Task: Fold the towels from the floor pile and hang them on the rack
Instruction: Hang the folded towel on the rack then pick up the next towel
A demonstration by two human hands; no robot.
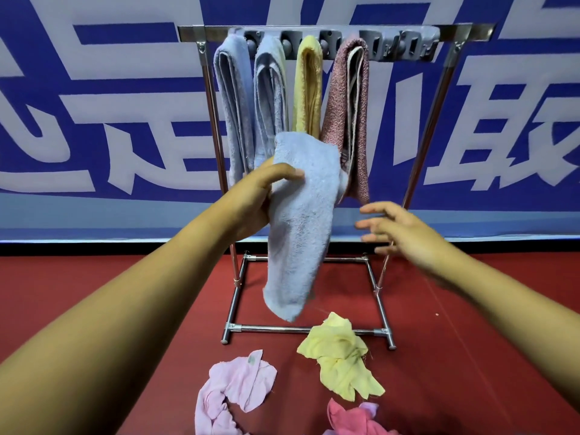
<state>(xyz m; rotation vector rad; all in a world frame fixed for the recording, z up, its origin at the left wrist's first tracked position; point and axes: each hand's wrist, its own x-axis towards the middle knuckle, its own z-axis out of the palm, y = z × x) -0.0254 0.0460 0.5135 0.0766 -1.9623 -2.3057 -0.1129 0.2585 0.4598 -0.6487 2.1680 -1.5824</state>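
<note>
My left hand [262, 196] grips a folded light blue towel [301, 227] near its top, and the towel hangs down in front of the metal rack [464, 28]. My right hand [398, 230] hovers just right of the towel with fingers spread, touching nothing. Several folded towels hang from the rack's top bar: two light blue ones [233, 98] [270, 95], a yellow one [309, 86] and a speckled pink one [350, 105]. On the red floor lie a crumpled yellow towel [340, 356], a pale pink towel [233, 390] and a deep pink towel [354, 419].
The rack's chrome base frame [273, 328] stands on the red floor, with the yellow floor towel draped over its front bar. A blue and white banner [110, 120] covers the wall behind. Grey hook slots [405, 45] on the bar's right half carry nothing.
</note>
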